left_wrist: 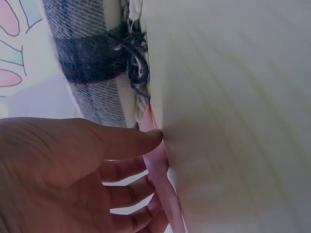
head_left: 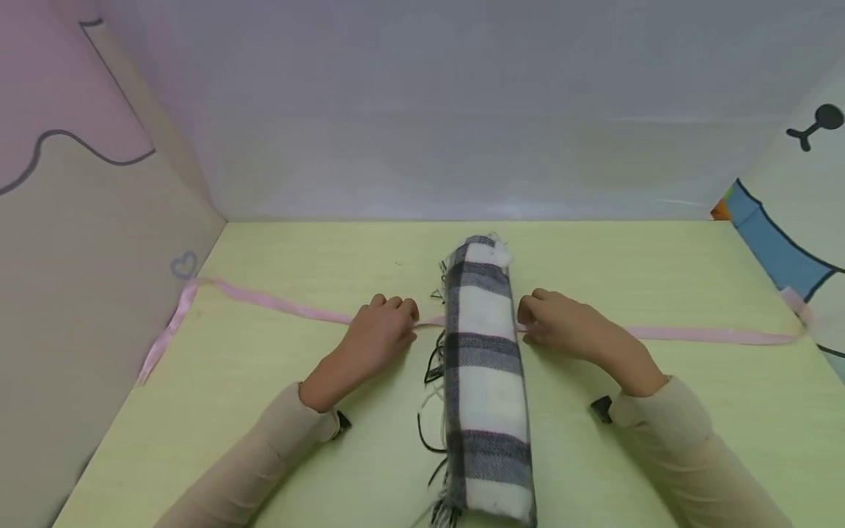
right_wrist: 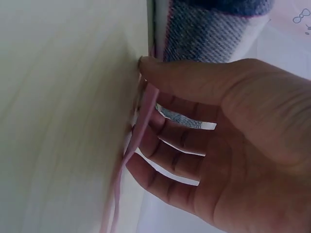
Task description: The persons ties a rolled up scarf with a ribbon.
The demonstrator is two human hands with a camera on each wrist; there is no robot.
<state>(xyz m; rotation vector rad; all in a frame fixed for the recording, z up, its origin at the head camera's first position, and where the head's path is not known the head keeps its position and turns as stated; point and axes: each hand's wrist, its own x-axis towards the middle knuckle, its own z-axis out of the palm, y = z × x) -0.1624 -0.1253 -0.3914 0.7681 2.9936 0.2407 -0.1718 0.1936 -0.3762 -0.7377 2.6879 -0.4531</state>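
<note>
A folded black, grey and white plaid scarf (head_left: 491, 389) lies lengthwise on the table, its dark fringe along the left side. Under it, crosswise, runs a long pink ribbon (head_left: 706, 335). Close to the scarf's left side, my left hand (head_left: 379, 330) pinches the ribbon, and the left wrist view shows thumb and fingers about the pink ribbon (left_wrist: 167, 191). On the opposite side my right hand (head_left: 571, 326) holds it close to the scarf's edge, fingers curled about the ribbon (right_wrist: 148, 104). The stretch beneath the scarf is hidden.
The pale yellow table (head_left: 297, 257) meets a plain whitish back wall (head_left: 462, 147) and side panels with drawings. At the left, the ribbon's tail bends toward the near side along the table edge; its right end reaches the right panel (head_left: 779, 242).
</note>
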